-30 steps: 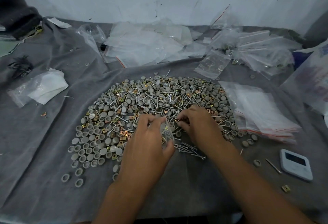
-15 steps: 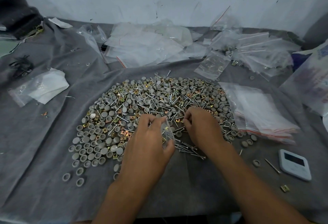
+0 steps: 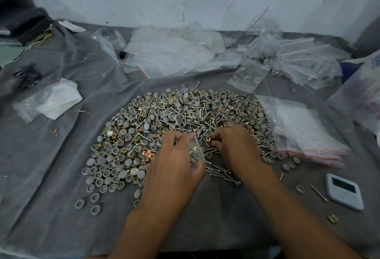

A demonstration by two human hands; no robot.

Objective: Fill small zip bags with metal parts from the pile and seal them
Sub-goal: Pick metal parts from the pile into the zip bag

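Note:
A wide pile of metal parts [image 3: 164,119], grey round caps, screws and brass square nuts, lies on the grey cloth. My left hand [image 3: 174,162] grips a small clear zip bag [image 3: 196,152] with some screws inside, its mouth facing right. My right hand [image 3: 234,145] is just right of the bag, over the pile, and pinches a brass square nut [image 3: 208,140] at its fingertips. A few loose screws [image 3: 222,171] lie under the gap between my hands.
A stack of empty zip bags [image 3: 298,129] with red strips lies to the right. More bags [image 3: 170,51], some filled, crowd the back by the wall. A white digital device [image 3: 344,191] sits at the right front. A folded white bag [image 3: 51,100] lies at the left.
My right hand has drawn a little toward the bag's mouth, now with a brass nut at its fingertips. My left hand and the bag have stayed put.

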